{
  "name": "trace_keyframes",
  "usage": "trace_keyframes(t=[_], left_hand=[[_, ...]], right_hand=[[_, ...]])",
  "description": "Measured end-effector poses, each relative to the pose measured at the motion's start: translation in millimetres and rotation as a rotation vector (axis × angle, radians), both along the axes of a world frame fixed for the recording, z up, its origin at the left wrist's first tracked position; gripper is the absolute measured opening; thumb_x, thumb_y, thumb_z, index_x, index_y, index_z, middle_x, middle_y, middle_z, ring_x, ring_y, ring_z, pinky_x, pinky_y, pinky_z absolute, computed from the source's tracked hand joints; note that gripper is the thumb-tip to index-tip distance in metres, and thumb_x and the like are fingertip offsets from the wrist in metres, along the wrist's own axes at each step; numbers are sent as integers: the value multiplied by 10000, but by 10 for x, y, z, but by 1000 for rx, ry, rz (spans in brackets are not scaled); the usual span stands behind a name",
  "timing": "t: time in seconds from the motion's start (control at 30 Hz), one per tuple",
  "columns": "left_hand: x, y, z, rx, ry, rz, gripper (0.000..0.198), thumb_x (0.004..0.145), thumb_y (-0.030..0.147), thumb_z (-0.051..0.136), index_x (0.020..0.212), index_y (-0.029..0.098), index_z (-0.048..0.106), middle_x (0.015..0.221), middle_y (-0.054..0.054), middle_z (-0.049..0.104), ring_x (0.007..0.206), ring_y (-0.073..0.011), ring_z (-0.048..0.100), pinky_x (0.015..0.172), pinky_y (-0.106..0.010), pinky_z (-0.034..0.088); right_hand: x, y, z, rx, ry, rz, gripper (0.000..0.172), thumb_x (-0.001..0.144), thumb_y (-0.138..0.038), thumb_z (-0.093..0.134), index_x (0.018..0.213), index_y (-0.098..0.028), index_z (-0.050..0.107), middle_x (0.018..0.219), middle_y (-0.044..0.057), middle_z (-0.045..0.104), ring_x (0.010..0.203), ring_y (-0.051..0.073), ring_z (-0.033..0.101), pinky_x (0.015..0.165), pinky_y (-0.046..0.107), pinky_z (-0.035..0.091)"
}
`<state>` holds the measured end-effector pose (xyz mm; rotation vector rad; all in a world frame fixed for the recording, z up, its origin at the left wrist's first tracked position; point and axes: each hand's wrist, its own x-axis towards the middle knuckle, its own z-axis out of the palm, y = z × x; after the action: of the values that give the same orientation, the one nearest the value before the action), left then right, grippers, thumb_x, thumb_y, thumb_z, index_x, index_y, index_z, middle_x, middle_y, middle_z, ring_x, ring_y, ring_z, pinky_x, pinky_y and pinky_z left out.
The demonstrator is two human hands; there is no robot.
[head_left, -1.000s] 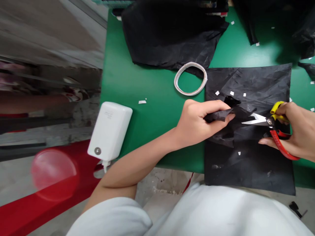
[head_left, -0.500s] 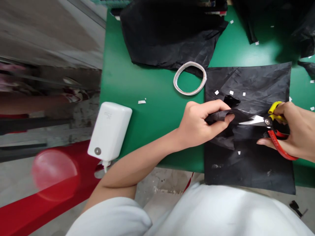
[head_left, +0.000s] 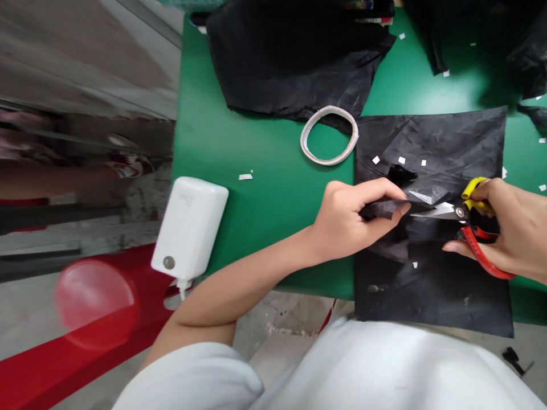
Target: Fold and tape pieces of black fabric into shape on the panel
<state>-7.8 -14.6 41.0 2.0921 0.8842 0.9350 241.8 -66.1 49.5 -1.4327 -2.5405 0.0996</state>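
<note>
My left hand (head_left: 356, 219) pinches a fold of thin black fabric (head_left: 380, 209) between thumb and forefinger. In my right hand (head_left: 508, 228) is a pair of scissors (head_left: 459, 213) with one yellow and one red handle. Their blades point left, at the fold, close to my left fingertips. Both lie over a black fabric piece (head_left: 431, 296) spread on the green table, its lower end hanging past the edge. A few small white scraps (head_left: 401, 160) rest on that piece, near a dark opening or patch (head_left: 401, 173) above my left fingers.
A roll of white tape (head_left: 304, 139) lies left of the fabric. Behind it is a larger black fabric heap (head_left: 290, 68). A white power bank (head_left: 190, 228) with a cable sits at the left edge of the green table (head_left: 265, 228), beside a red stool (head_left: 141, 285).
The scissors have shifted slightly left, and the blades look more closed. A raised, shiny flap of black fabric now shows above them. My left fingertips have moved slightly right.
</note>
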Motion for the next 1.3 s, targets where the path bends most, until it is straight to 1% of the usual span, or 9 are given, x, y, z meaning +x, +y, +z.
trace_keyframes(t=[0.07, 0.23, 0.43, 0.57, 0.7, 0.83, 0.93, 1.17, 1.3], left_hand=[[-1, -8, -2, -1, -16, -7, 64, 807, 180, 661, 750, 150, 661, 657, 24, 702, 498, -26, 553, 470, -113, 387], [-2, -26, -33, 17, 3, -13, 37, 801, 189, 666, 772, 166, 666, 641, 41, 698, 473, -22, 535, 460, -116, 378], [-5, -26, -58, -25, 25, -62, 127, 847, 279, 634, 834, 169, 696, 726, 4, 749, 534, -48, 621, 516, -116, 436], [4, -28, -73, -9, -14, -92, 102, 851, 232, 634, 862, 165, 710, 761, 1, 763, 582, -52, 666, 550, -93, 457], [13, -33, -94, 48, -38, -80, 62, 825, 199, 663, 836, 154, 703, 699, 27, 743, 531, -33, 636, 531, -82, 442], [13, -28, -97, 25, -36, -88, 99, 841, 236, 651, 815, 158, 705, 716, 21, 750, 550, -44, 652, 544, -87, 459], [14, -22, -93, 25, -52, -95, 76, 829, 207, 661, 809, 145, 699, 719, 17, 748, 563, -47, 660, 552, -83, 457], [10, -21, -95, -2, -23, -118, 108, 834, 211, 658, 810, 113, 697, 657, 17, 715, 496, -30, 593, 508, -93, 416], [12, -22, -88, -19, -17, -125, 135, 841, 224, 654, 802, 104, 703, 617, 17, 692, 472, -25, 552, 487, -101, 391]], right_hand=[[4, -2, 4, -7, -8, 2, 534, 835, -724, 415, 898, -194, 431, 684, 6, 523, 563, 156, 545, 463, 266, 336], [-4, -7, 2, -10, 24, -8, 496, 839, -684, 454, 924, -196, 441, 697, 8, 546, 555, 157, 543, 465, 262, 347], [-9, -17, -8, -28, 37, -22, 486, 821, -676, 487, 922, -202, 449, 697, 8, 553, 551, 159, 541, 475, 262, 354], [-11, -16, -7, -20, 29, -14, 502, 830, -683, 470, 915, -188, 459, 683, 8, 539, 547, 152, 533, 471, 257, 350], [-16, -10, -2, -10, 21, -6, 511, 840, -686, 451, 908, -179, 460, 678, 9, 532, 543, 147, 529, 463, 257, 349], [-7, -8, 5, -5, 14, 3, 520, 846, -690, 437, 920, -176, 462, 693, 16, 541, 561, 154, 543, 469, 259, 361], [-1, -9, 4, -5, 5, 6, 528, 849, -696, 424, 920, -174, 463, 682, 10, 530, 556, 152, 538, 466, 257, 357], [-5, -6, 3, -19, -5, 13, 531, 861, -711, 378, 901, -187, 452, 697, 16, 541, 581, 154, 554, 480, 259, 354], [-3, 13, 26, -1, -3, 37, 502, 884, -689, 349, 872, -196, 442, 668, 3, 523, 539, 141, 520, 456, 247, 343]])
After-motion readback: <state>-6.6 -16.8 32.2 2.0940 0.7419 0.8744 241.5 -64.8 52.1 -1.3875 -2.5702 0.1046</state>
